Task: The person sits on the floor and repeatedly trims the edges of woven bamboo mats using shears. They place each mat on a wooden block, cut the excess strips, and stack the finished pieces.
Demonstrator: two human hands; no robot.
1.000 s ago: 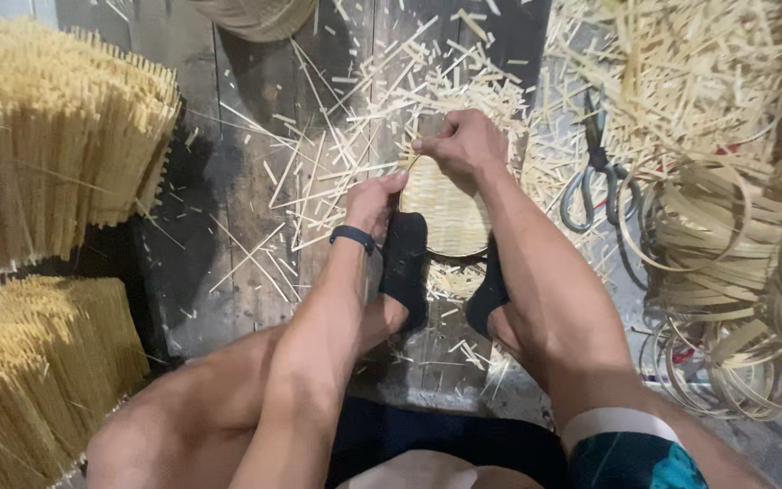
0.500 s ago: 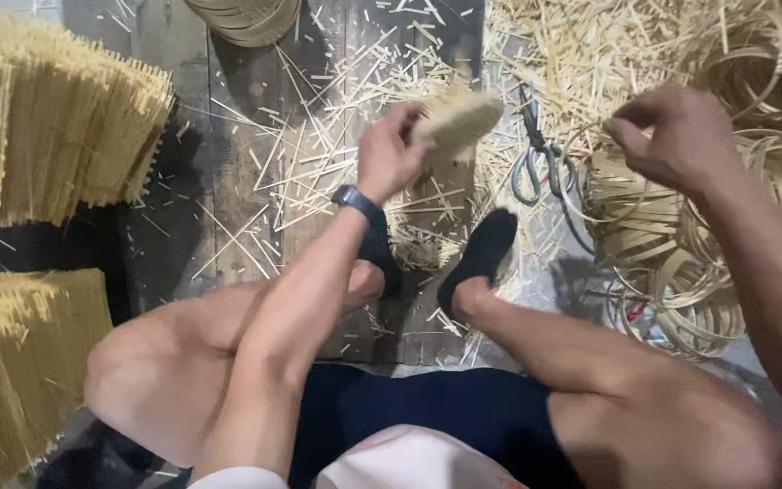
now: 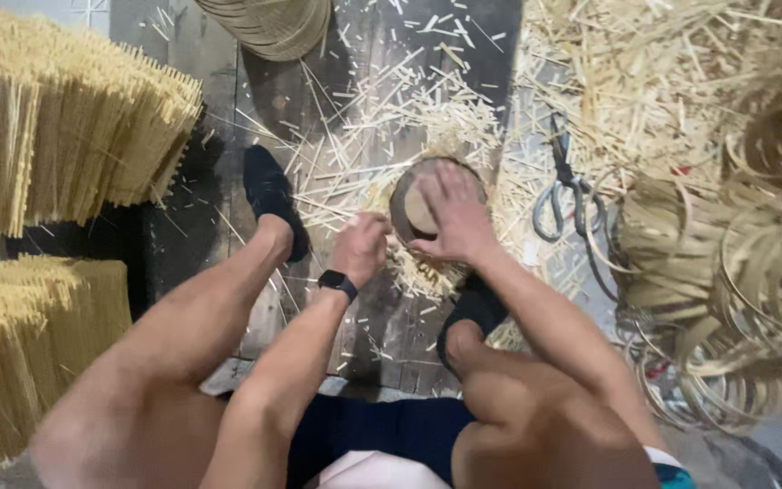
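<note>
My right hand (image 3: 452,217) lies flat, fingers spread, on the round woven piece (image 3: 418,210) on the floor; my left hand (image 3: 360,246), just beside it, is fisted, contents unclear. I judge the piece unfinished: loose bamboo strips (image 3: 382,118) lie beyond both hands, scissors (image 3: 565,195) right of the grip.

A black wristband (image 3: 338,282) is worn on the left wrist; dark shorts (image 3: 382,430), black socks (image 3: 269,186) and bare legs are seen.

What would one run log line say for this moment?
left hand: closed beside round woven piece | right hand: spread flat on it | scissors: on floor, untouched
</note>
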